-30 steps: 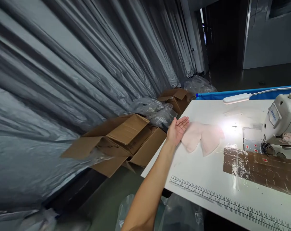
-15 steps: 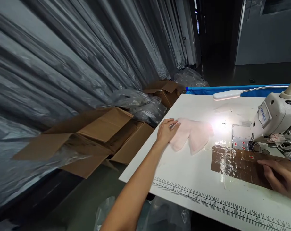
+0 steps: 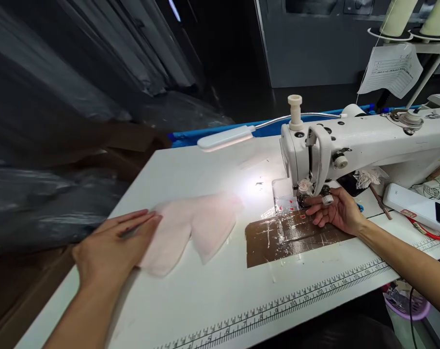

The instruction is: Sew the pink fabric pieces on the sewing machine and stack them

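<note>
A pale pink fabric piece (image 3: 209,223), cut in two pointed lobes, lies flat on the white sewing table (image 3: 205,300). At its left end is my left hand (image 3: 114,247), closed with thumb and fingers on the fabric's edge. Something greyish shows between thumb and fingers, too blurred to name. My right hand (image 3: 336,213) is beside the needle area of the white sewing machine (image 3: 380,140), palm turned partly up and fingers apart. Its fingertips hover over or touch the brown taped sheet (image 3: 267,242); I cannot tell which.
A lit lamp bar (image 3: 225,138) on a bendable neck hangs over the table. Right of the machine lie a white phone-like device (image 3: 418,206) and red-handled scissors (image 3: 429,230). A printed ruler (image 3: 242,327) runs along the front edge. Below right stands a purple basket (image 3: 409,310).
The view has swung right, bringing in more of the machine. My right hand has moved from the brown sheet to beside the needle area. My left hand stays at the fabric's left end.
</note>
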`<action>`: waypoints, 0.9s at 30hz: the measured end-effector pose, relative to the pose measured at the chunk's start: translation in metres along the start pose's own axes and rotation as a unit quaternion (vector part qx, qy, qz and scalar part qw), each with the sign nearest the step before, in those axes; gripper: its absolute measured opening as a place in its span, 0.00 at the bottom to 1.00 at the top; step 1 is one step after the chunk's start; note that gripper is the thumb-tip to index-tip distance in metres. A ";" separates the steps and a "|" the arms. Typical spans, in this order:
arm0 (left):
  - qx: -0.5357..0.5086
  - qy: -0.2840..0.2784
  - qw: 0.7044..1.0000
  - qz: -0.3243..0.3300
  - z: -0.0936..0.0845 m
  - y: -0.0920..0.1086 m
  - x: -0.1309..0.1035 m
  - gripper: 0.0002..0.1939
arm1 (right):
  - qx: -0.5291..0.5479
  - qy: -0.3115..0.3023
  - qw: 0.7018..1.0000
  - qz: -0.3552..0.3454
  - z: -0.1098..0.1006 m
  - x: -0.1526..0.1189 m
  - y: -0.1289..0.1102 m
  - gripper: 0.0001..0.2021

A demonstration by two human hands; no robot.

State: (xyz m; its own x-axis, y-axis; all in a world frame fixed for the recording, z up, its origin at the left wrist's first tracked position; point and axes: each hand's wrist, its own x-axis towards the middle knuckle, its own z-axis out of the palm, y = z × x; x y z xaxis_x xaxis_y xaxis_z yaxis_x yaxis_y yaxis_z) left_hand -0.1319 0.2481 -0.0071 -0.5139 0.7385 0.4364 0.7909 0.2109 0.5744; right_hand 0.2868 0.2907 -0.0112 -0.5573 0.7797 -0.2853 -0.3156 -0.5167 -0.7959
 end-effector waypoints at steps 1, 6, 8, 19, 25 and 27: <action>0.000 0.005 1.000 0.003 0.000 0.002 0.000 0.11 | 0.000 -0.005 1.000 0.005 0.000 0.000 0.001 0.30; -0.002 0.043 0.997 0.065 0.001 0.001 0.002 0.09 | -0.020 -0.010 1.000 0.000 -0.002 -0.001 0.004 0.29; 0.006 0.052 0.994 0.091 0.000 -0.002 0.003 0.08 | -0.046 -0.018 0.999 -0.010 -0.003 -0.002 0.005 0.28; -0.027 0.061 0.985 0.159 0.001 -0.009 -0.003 0.13 | -0.153 -0.018 0.986 -0.065 0.004 -0.004 0.008 0.28; -0.202 0.036 0.977 0.051 -0.001 0.012 -0.006 0.24 | -0.318 -0.008 0.945 -0.080 0.008 -0.009 0.012 0.26; -0.220 -0.052 0.972 0.067 -0.005 0.033 -0.020 0.21 | -0.423 -0.023 0.900 -0.108 0.010 -0.011 0.014 0.23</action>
State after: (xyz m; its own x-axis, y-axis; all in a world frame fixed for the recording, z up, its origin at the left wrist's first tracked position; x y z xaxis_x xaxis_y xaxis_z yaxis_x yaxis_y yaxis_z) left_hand -0.0970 0.2375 0.0067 -0.3625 0.8057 0.4684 0.6184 -0.1681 0.7677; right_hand 0.2808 0.2711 -0.0144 -0.5906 0.8040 -0.0692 0.2662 0.1131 -0.9573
